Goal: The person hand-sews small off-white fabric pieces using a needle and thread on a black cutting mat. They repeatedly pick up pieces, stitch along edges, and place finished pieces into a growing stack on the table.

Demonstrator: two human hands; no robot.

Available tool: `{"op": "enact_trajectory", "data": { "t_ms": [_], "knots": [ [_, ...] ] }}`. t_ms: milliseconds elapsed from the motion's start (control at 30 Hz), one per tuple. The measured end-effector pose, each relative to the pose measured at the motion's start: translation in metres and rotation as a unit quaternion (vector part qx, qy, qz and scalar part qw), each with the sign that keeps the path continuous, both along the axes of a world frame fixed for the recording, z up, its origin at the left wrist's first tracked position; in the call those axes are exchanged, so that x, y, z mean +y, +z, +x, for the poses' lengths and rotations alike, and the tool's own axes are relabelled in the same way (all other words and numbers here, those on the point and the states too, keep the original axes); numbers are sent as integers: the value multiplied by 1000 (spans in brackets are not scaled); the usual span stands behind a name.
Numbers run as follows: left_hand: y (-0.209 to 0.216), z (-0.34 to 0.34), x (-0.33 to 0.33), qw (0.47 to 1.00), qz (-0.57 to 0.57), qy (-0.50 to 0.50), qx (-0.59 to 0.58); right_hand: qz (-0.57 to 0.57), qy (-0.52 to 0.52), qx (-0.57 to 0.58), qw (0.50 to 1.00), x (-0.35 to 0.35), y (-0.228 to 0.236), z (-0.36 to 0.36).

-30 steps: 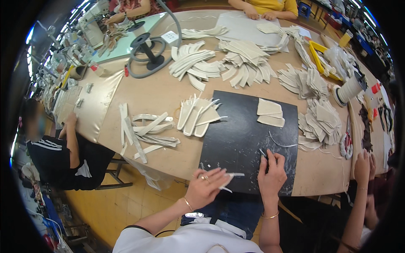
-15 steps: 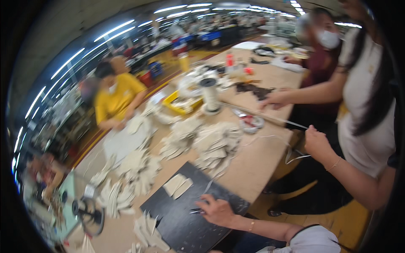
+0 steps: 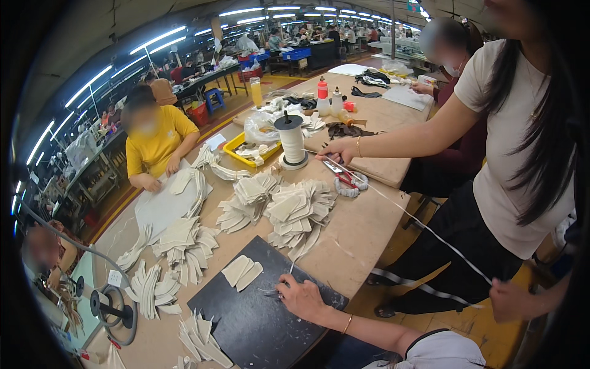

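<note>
My right hand rests over the black mat, fingers curled around a small dark tool with a metal tip; its exact kind is unclear. A thin pale strip runs from the cream pile down toward the fingers. Beside the hand, a few flat cream pieces lie on the mat. My left hand is out of view. Nearby, a co-worker's hand touches white tape by a white spool. Another hand, at the right edge, is by the tape's slack stretch.
Stacks of cream pieces cover the middle of the table. Red-handled scissors lie near the spool, and a yellow tray stands behind it. A black reel stand is at lower left. A person in yellow works across the table.
The hand at the right has moved down and right, and the tape now hangs slack. The other co-worker's hand has moved left to the spool. My right hand stays on the mat.
</note>
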State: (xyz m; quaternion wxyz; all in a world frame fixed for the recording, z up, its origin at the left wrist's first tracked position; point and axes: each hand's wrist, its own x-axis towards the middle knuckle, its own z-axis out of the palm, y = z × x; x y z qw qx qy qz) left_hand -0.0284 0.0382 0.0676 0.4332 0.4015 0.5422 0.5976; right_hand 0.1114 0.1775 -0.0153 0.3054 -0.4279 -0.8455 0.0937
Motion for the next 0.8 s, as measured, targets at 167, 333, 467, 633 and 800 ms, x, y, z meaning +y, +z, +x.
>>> {"op": "enact_trajectory", "data": {
  "t_ms": [167, 333, 467, 633, 800],
  "knots": [
    [-3, 1, 0, 1000, -8, -10, -16, -22, 6, 6, 1000, 1, 2, 0],
    [-5, 10, 5, 997, -18, -51, -47, -58, 7, -21, 998, 1, 5, 0],
    [-8, 16, 6, 993, -29, -96, -65, -59, -5, -2, 998, -1, 3, 0],
    [-12, 21, 6, 985, -38, -143, -88, -26, -2, 23, 999, 1, -5, -3],
    [-14, 24, 3, 976, -44, -181, -112, -8, -6, 26, 1000, 0, -5, -3]
  ]
}}
